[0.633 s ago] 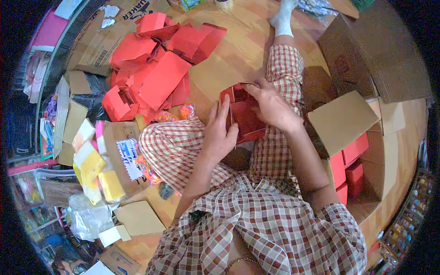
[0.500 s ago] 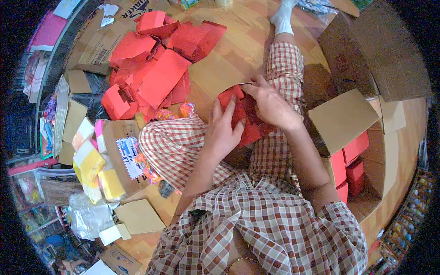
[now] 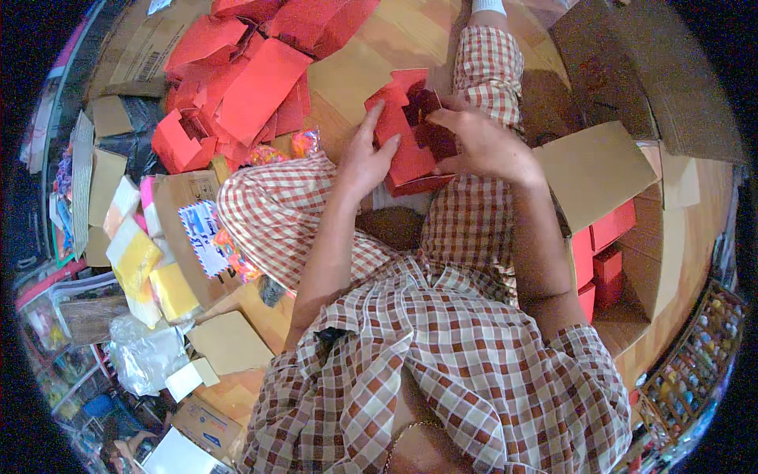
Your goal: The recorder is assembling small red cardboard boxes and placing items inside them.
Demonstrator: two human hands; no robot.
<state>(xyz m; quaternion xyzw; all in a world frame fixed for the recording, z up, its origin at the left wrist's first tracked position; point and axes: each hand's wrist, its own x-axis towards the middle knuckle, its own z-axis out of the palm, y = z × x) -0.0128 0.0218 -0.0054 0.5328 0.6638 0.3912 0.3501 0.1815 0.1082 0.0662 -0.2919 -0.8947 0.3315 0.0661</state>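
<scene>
A red cardboard box [image 3: 403,155], partly folded into shape with its dark inside showing, is held above my lap between both hands. My left hand [image 3: 365,163] grips its left wall, fingers along the outside and thumb near the lower front. On the right side, my right hand [image 3: 491,144] is curled round the edge, fingertips at the opening and thumb low. Flaps stand up at the box's far side. Left of my hands lies a pile of flattened and part-folded red boxes [image 3: 260,91], with one half-open red box [image 3: 183,141] at its near end.
At right, an open brown carton [image 3: 639,268] holds several red boxes [image 3: 606,276]. Yellow-and-white packs [image 3: 140,265], a cardboard piece [image 3: 230,341] and clear plastic [image 3: 148,355] lie at left. Small bright packets [image 3: 304,143] sit by my bent left knee. A beaded rack [image 3: 695,355] stands at lower right.
The red box has been opened out and turned, so its inside now shows. Both hands have shifted to its sides, the right one moving off the top edge. The whole view has tilted slightly.
</scene>
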